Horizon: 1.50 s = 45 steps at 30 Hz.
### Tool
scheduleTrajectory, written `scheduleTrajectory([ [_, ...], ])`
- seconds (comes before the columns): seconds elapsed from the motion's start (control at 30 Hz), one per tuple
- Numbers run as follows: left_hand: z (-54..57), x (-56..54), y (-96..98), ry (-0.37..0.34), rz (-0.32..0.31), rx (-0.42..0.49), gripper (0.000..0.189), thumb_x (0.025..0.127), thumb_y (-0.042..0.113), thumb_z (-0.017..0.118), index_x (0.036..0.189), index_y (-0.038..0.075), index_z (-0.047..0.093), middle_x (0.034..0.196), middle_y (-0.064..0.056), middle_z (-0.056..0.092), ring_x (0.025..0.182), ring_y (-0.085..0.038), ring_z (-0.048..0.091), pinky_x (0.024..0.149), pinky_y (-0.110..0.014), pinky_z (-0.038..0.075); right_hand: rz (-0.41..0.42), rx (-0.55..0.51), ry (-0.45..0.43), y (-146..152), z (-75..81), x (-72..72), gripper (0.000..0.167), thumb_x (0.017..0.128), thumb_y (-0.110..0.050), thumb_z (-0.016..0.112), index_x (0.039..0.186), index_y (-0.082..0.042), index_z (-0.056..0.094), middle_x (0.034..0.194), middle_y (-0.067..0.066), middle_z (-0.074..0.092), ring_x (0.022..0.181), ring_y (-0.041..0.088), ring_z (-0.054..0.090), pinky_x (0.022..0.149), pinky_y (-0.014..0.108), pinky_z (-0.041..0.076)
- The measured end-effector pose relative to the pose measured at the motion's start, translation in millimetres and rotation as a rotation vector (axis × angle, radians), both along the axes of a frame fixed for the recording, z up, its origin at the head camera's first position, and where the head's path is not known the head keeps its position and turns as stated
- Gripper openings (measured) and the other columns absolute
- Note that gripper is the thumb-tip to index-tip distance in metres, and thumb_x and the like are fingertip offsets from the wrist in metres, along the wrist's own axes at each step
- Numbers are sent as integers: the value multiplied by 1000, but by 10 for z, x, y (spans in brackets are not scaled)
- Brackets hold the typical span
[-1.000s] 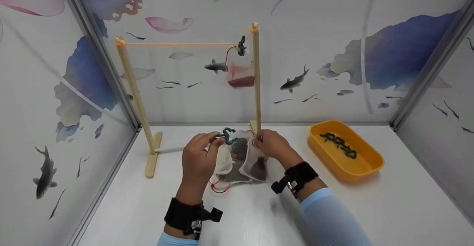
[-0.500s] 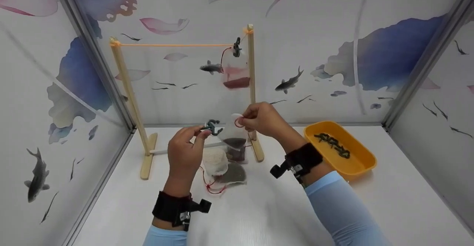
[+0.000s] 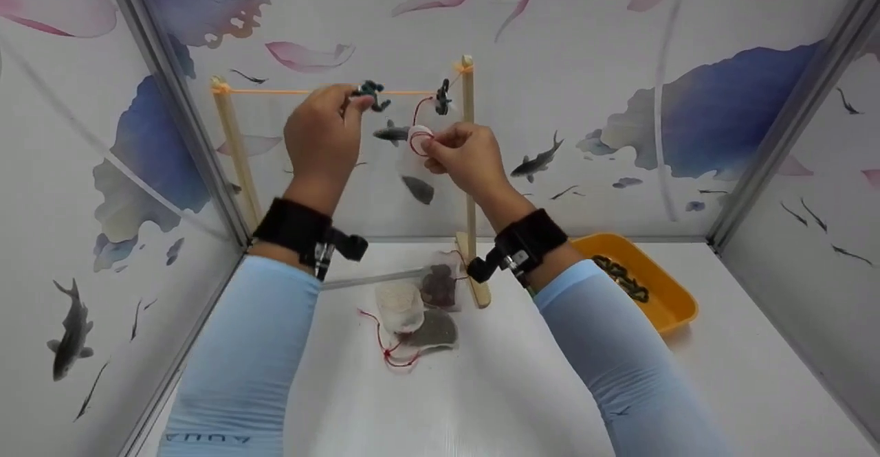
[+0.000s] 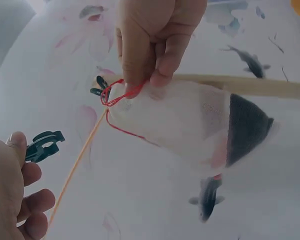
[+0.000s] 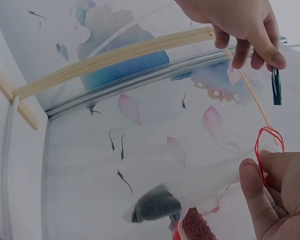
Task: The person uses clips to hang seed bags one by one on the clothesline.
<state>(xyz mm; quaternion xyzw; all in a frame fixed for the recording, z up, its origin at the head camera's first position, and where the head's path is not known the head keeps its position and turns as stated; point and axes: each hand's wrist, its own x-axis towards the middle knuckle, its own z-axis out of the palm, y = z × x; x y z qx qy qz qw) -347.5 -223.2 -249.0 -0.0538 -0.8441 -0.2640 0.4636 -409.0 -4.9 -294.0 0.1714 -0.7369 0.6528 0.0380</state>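
Note:
In the head view my left hand [image 3: 320,130] pinches a dark green clothes peg [image 3: 371,94] between thumb and finger, close by the orange cord [image 3: 268,91]. My right hand [image 3: 471,158] pinches the top of a white mesh drawstring bag [image 4: 175,117] with dark contents gathered at its bottom. Its red drawstring [image 5: 268,134] loops up over the fingers. The bag hangs below the cord, in front of a second bag, whose reddish-brown contents [image 5: 197,225] show in the right wrist view. A second peg [image 3: 443,97] sits on the cord near the right post.
Wooden posts [image 3: 470,127] hold the cord at both ends. On the white table lie several filled mesh bags [image 3: 399,306] with red strings. A yellow tray [image 3: 670,306] with several green pegs stands at the right, partly behind the right forearm. Patterned panels surround the table.
Both hands have risen from near the table to the cord. The right hand has lifted the dark-filled bag off the pile; the left has carried the clothes peg up.

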Motion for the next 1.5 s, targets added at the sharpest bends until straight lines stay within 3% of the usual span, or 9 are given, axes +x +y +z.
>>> scheduleTrajectory([
  [0.1, 282, -157, 30, -107, 35, -32, 40, 111, 41, 72, 124, 5, 83, 112, -15, 83, 102, -33, 79, 83, -49, 59, -18, -42, -20, -75, 62, -28, 13, 105, -16, 84, 110, -6, 78, 101, 9, 81, 93, 26, 86, 86, 38, 71],
  [0.17, 413, -243, 65, -188, 52, -56, 40, 113, 42, 70, 127, 7, 83, 117, -14, 84, 107, -32, 80, 86, -48, 60, -31, -59, -35, -109, 89, -40, 13, 106, -16, 83, 113, -7, 78, 104, 9, 80, 98, 29, 86, 89, 44, 71],
  [0.33, 575, -366, 113, -348, 83, -131, 39, 116, 39, 65, 132, 8, 82, 127, -12, 84, 115, -31, 80, 94, -47, 63, -33, -106, -84, -184, 98, -83, 14, 108, -16, 81, 119, -8, 78, 114, 9, 80, 103, 29, 86, 97, 57, 68],
  [0.57, 564, -411, 89, -445, 78, -187, 40, 117, 41, 64, 137, 11, 81, 133, -10, 84, 115, -32, 79, 91, -47, 60, -48, -140, -99, -227, 96, -146, 15, 108, -16, 81, 120, -7, 77, 116, 10, 82, 96, 20, 86, 95, 57, 69],
  [0.87, 599, -330, 14, -470, 24, -50, 38, 118, 41, 64, 141, 15, 81, 133, -7, 82, 115, -26, 74, 94, -42, 57, -53, -136, -88, -227, 67, -146, 14, 108, -15, 80, 118, -6, 76, 113, 11, 81, 93, 19, 85, 91, 53, 70],
  [1.13, 593, -425, 53, -506, 60, -190, 39, 117, 42, 63, 142, 16, 80, 137, -6, 83, 122, -30, 78, 98, -47, 61, -60, -126, -94, -249, 69, -153, 14, 110, -18, 79, 121, -9, 77, 114, 9, 83, 94, 17, 85, 88, 47, 71],
  [1.33, 581, -397, 94, -525, 5, -221, 42, 117, 43, 63, 145, 16, 79, 143, -6, 80, 129, -32, 75, 105, -50, 60, -73, -179, -91, -275, 57, -166, 12, 109, -18, 80, 116, -8, 78, 107, 8, 85, 92, 22, 86, 92, 57, 70],
  [1.5, 572, -375, 73, -525, -31, -204, 41, 117, 43, 63, 144, 17, 79, 140, -7, 81, 128, -31, 75, 105, -50, 59, -100, -208, -75, -267, 50, -173, 10, 109, -18, 80, 112, -8, 79, 104, 8, 85, 92, 23, 86, 83, 53, 71],
])
